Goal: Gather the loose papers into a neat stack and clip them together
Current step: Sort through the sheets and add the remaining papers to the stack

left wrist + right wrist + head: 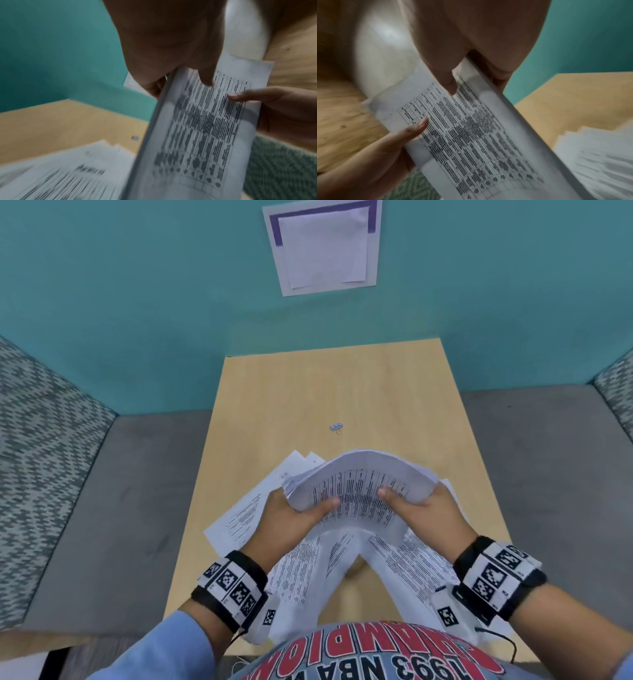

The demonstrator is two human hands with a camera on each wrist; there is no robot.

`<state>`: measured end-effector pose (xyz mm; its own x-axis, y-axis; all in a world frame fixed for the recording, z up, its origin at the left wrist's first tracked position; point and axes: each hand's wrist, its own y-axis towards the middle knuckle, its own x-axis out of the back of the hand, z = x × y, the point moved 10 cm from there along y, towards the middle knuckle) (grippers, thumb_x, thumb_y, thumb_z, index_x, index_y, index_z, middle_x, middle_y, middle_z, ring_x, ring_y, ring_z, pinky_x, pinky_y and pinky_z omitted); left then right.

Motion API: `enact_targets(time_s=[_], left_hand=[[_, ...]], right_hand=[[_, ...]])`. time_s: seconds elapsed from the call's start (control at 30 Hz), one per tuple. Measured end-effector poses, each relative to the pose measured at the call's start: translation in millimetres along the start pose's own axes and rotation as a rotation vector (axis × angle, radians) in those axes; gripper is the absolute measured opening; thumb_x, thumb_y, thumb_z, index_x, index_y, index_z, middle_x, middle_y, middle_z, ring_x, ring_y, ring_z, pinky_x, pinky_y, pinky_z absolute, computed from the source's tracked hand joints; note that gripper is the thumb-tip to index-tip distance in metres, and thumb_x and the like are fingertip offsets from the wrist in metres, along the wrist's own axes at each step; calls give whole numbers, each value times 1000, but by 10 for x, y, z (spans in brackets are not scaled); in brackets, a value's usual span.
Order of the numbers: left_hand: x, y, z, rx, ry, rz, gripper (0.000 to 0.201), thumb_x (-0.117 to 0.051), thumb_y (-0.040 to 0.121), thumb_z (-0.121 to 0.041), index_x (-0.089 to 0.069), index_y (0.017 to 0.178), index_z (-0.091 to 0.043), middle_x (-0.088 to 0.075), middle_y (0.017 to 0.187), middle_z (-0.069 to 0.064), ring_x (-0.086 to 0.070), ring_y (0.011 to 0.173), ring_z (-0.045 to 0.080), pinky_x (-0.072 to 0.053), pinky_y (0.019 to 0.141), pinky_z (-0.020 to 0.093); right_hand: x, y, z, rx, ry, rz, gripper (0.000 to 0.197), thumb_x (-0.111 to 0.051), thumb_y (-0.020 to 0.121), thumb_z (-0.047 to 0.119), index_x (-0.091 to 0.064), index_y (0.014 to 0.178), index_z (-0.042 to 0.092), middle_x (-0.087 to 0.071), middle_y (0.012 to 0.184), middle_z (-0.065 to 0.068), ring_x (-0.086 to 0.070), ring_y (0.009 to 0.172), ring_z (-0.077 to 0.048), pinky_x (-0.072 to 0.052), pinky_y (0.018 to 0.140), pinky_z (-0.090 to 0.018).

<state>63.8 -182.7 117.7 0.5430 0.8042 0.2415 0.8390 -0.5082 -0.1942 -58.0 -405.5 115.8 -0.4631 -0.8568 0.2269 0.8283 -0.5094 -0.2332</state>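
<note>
Stack (359, 491): light, floppy, slippery; bows between grips.
Hands: left (294, 511), right (424, 508) each pinch a side edge.
Clip (336, 427): untouched on table (308, 392).

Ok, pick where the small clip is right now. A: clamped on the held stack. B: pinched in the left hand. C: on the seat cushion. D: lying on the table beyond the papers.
D: the clip lies alone on the bare table, beyond the held stack.

Clip (336, 427) up the surface is too tiny to tell, maybe a binder clip; loose sheets (68, 175) in lower-left wrist view are blurred.
</note>
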Motion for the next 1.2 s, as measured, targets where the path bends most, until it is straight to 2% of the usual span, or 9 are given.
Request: enact_targets(time_s=[0.1, 0.23, 0.4, 0.57, 0.73, 0.83, 0.97, 1.07, 1.2], left_hand=[[-143, -27, 400, 128, 147, 93, 27, -92, 83, -29, -78, 99, -45, -84, 104, -15, -78, 98, -2, -64, 94, 32], [-91, 20, 733, 209, 197, 58, 34, -87, 81, -57, -71, 88, -28, -79, 94, 1, -75, 82, 21, -59, 86, 39], [160, 70, 637, 190, 252, -23, 25, -86, 88, -38, -83, 97, -15, -85, 94, 4, -82, 90, 18, -67, 85, 48], [604, 69, 595, 237, 283, -107, 31, -86, 89, -33, -80, 100, -4, -83, 99, 13, -79, 98, 26, -63, 90, 59], [857, 56, 438, 198, 338, -171, 10, -85, 91, -29, -76, 89, -31, -81, 102, 20, -78, 95, 29, -62, 89, 60], [828, 94, 429, 204, 337, -162, 20, -84, 90, -36, -76, 96, -19, -81, 99, 12, -76, 90, 28, -63, 85, 52], [725, 116, 484, 208, 303, -136, 27, -84, 92, -34, -78, 98, -8, -78, 101, 29, -71, 81, 25, -63, 78, 49], [691, 91, 575, 215, 266, -120, 33, -84, 90, -38, -77, 97, -7, -74, 104, 35, -64, 79, 19, -55, 75, 40], [683, 18, 549, 191, 280, -132, 22, -83, 93, -32, -78, 99, -12, -76, 101, 32, -69, 79, 25, -63, 78, 51]], right_hand=[[-132, 57, -580, -160, -267, 110, 28, -80, 86, 34, -76, 108, 18, -80, 100, -1, -76, 93, -15, -62, 89, -43], [-128, 31, -998, -212, -349, 211, 26, -74, 91, 23, -74, 115, 14, -78, 109, -3, -75, 99, -21, -62, 88, -43], [421, 138, -1707, -331, -770, 163, 72, -77, 85, 41, -49, 147, 16, -57, 141, -8, -61, 123, -28, -52, 101, -38], [871, 262, -2082, -408, -1087, 32, 105, -82, 67, 66, -41, 146, 11, -45, 142, -15, -48, 129, -37, -51, 99, -47], [896, 390, -2203, -408, -992, -20, 96, -89, 59, 63, -50, 130, 11, -56, 128, -15, -53, 120, -38, -52, 93, -47], [865, 414, -2256, -439, -953, 46, 83, -88, 63, 57, -52, 123, 11, -64, 118, -12, -60, 113, -35, -55, 90, -44], [820, 379, -2209, -425, -882, 85, 69, -88, 72, 45, -55, 121, 11, -56, 102, -8, -66, 98, -35, -58, 84, -43], [881, 308, -2161, -421, -891, 18, 69, -91, 71, 39, -54, 120, 9, -50, 113, -12, -60, 104, -39, -54, 87, -44], [1045, 137, -2297, -564, -692, -105, 85, -97, 65, 23, -41, 125, 2, -51, 123, -17, -62, 104, -38, -53, 86, -43]])
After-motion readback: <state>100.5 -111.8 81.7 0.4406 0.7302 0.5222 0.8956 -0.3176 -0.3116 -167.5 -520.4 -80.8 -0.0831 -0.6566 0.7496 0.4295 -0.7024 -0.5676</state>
